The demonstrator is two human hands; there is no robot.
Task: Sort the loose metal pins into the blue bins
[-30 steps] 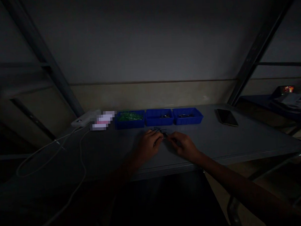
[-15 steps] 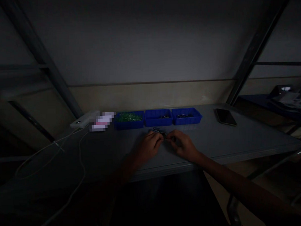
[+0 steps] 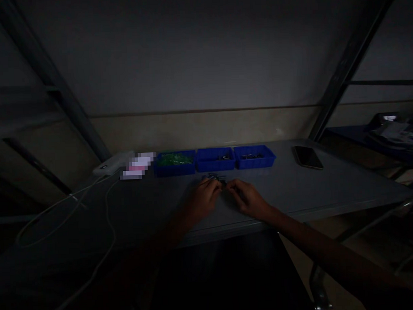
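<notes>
My left hand [image 3: 208,195] and my right hand [image 3: 247,198] come close together above the grey table, fingers of both pinched. Whatever small piece sits between the fingertips is too dark and tiny to make out. Just beyond the left fingers lies a small heap of dark, thin metal-looking parts [image 3: 214,176], partly covered by that hand. Behind it stand three blue bins in a row: the left bin [image 3: 176,171] holds green plastic-looking pieces [image 3: 175,159], while the middle bin [image 3: 215,165] and the right bin [image 3: 256,163] contain small shiny parts.
A phone [image 3: 307,157] lies on the grey table [image 3: 343,186] at the right. To the left are a white device [image 3: 113,163] with cables and a blurred-out pale card [image 3: 138,166]. Metal posts rise on both sides, and a wall stands behind.
The right hand's fingers have drawn closer together into a tighter pinch. Both hands stay near the heap, and the whole view has shifted slightly.
</notes>
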